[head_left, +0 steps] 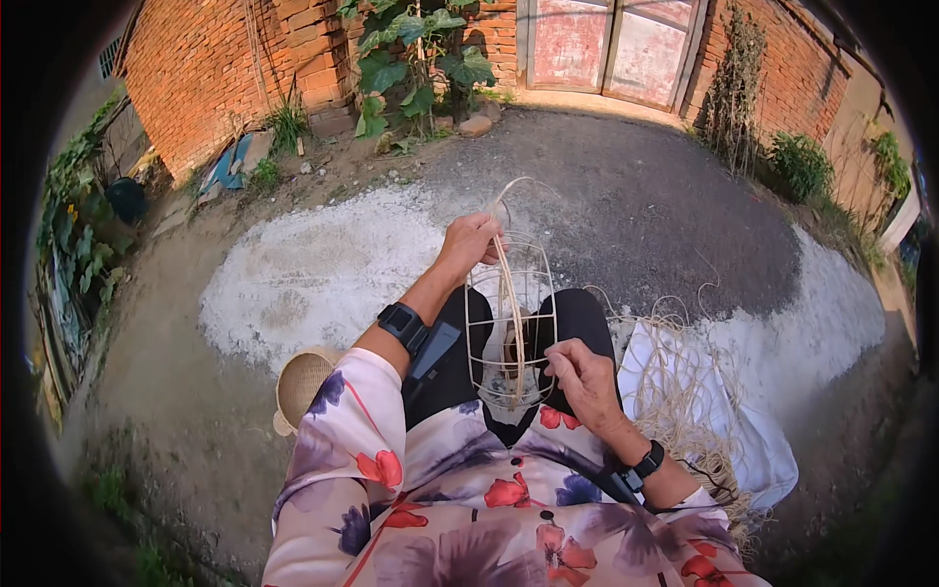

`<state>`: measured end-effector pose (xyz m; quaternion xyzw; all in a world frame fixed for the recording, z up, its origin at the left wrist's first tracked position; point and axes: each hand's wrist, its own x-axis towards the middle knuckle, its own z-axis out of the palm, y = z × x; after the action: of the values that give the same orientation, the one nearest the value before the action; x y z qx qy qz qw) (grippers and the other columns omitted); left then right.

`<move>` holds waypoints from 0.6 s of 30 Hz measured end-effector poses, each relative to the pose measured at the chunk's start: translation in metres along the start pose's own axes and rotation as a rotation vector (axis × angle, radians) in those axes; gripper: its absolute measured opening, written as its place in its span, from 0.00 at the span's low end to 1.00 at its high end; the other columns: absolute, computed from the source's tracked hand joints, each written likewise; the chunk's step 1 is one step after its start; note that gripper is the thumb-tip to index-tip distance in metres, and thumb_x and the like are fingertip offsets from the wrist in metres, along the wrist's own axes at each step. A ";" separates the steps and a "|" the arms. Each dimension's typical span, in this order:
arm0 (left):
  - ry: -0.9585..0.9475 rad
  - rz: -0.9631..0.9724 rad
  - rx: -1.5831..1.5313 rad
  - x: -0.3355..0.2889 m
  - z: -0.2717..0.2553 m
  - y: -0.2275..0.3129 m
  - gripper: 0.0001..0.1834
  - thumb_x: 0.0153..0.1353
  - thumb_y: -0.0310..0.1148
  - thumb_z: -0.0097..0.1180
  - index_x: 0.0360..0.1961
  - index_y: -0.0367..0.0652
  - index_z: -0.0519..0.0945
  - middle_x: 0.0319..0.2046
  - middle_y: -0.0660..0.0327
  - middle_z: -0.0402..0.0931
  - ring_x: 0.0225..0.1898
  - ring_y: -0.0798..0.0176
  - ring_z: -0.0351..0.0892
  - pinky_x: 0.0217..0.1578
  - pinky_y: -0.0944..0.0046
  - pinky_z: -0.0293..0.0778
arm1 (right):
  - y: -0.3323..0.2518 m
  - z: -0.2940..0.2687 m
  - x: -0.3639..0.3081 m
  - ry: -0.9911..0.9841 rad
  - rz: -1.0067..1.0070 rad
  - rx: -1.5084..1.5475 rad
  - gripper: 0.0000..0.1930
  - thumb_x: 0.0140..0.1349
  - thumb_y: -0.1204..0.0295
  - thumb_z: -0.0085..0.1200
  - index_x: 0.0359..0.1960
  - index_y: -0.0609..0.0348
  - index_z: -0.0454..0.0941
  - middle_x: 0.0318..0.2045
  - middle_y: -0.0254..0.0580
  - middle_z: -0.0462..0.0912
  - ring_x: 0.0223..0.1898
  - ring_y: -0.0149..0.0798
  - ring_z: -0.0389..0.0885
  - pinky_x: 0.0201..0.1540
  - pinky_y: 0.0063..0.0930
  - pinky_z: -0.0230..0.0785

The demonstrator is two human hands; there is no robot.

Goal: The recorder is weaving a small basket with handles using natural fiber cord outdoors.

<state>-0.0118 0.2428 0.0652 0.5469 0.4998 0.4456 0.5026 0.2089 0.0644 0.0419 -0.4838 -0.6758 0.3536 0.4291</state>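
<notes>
Between my knees stands an open lattice frame (553, 298) of thin pale cane, rounded like a lantern, with upright ribs and crossing hoops. A bundle of long cane strips (508, 284) runs down its middle, and one end loops above the top. My left hand (469, 243) is closed, pinching those strips at the frame's upper end. Lower down on the right side, my right hand (585, 383) has its fingers curled and its thumb and forefinger at the frame's edge. Its fingertips are partly hidden, but they appear to grip a cane rib there.
By my right leg, a tangled heap of loose cane strips (685, 411) lies on a white sack (773, 455). A small woven basket (305, 386) sits at my left. White powdery patches (293, 269) cover the ground. Ahead are a brick wall (210, 73) and a weathered double door (611, 49).
</notes>
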 end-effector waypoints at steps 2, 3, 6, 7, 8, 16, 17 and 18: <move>-0.017 0.026 0.030 0.002 0.002 0.002 0.11 0.63 0.37 0.49 0.31 0.41 0.77 0.26 0.59 0.81 0.25 0.69 0.80 0.25 0.70 0.76 | -0.002 0.003 -0.006 -0.330 0.041 -0.058 0.11 0.62 0.75 0.51 0.45 0.66 0.75 0.30 0.48 0.81 0.32 0.42 0.84 0.37 0.28 0.74; -0.007 0.022 0.033 0.002 0.002 0.003 0.11 0.63 0.37 0.49 0.31 0.41 0.77 0.26 0.59 0.81 0.25 0.69 0.80 0.25 0.70 0.76 | -0.001 0.007 -0.006 -0.343 -0.018 -0.037 0.11 0.62 0.75 0.51 0.45 0.66 0.75 0.30 0.48 0.81 0.32 0.42 0.84 0.37 0.28 0.74; -0.031 -0.021 -0.010 -0.003 0.002 0.008 0.11 0.64 0.37 0.49 0.31 0.42 0.77 0.25 0.60 0.80 0.24 0.70 0.79 0.24 0.70 0.75 | 0.004 0.013 -0.004 -0.294 -0.469 -0.058 0.13 0.62 0.74 0.51 0.47 0.66 0.75 0.29 0.48 0.81 0.28 0.41 0.81 0.33 0.29 0.72; -0.028 -0.029 -0.002 -0.006 0.001 0.009 0.11 0.64 0.37 0.49 0.31 0.42 0.77 0.25 0.60 0.80 0.23 0.71 0.78 0.24 0.71 0.74 | 0.005 0.012 -0.003 -0.295 -0.471 -0.055 0.13 0.62 0.74 0.51 0.47 0.66 0.75 0.29 0.48 0.81 0.28 0.41 0.81 0.33 0.29 0.72; -0.035 -0.032 0.004 -0.007 0.002 0.011 0.10 0.64 0.37 0.50 0.31 0.42 0.77 0.25 0.60 0.80 0.22 0.72 0.77 0.23 0.71 0.73 | 0.007 0.009 -0.004 -0.310 -0.291 -0.038 0.13 0.62 0.75 0.51 0.47 0.66 0.75 0.28 0.47 0.80 0.27 0.39 0.80 0.32 0.29 0.72; -0.117 0.020 0.121 -0.029 0.018 0.025 0.13 0.64 0.37 0.51 0.29 0.39 0.79 0.22 0.63 0.79 0.19 0.74 0.73 0.20 0.71 0.70 | 0.027 0.008 -0.013 -0.389 0.003 -0.005 0.09 0.61 0.75 0.52 0.42 0.62 0.77 0.27 0.46 0.80 0.28 0.41 0.80 0.33 0.31 0.72; -0.161 0.029 0.149 -0.035 0.022 0.025 0.13 0.64 0.37 0.52 0.28 0.38 0.79 0.21 0.63 0.78 0.19 0.74 0.73 0.20 0.71 0.70 | 0.031 0.010 -0.012 -0.384 -0.004 -0.024 0.09 0.61 0.75 0.52 0.42 0.62 0.77 0.27 0.46 0.80 0.28 0.41 0.80 0.33 0.31 0.72; -0.174 0.031 0.186 -0.043 0.027 0.023 0.13 0.63 0.37 0.53 0.28 0.38 0.80 0.21 0.64 0.77 0.19 0.74 0.73 0.21 0.72 0.71 | 0.034 0.011 -0.012 -0.417 -0.125 -0.140 0.10 0.60 0.75 0.52 0.42 0.61 0.77 0.28 0.48 0.80 0.30 0.45 0.80 0.36 0.34 0.73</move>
<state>0.0125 0.1972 0.0857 0.6357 0.4849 0.3558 0.4840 0.2124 0.0618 0.0048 -0.3862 -0.8015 0.3709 0.2664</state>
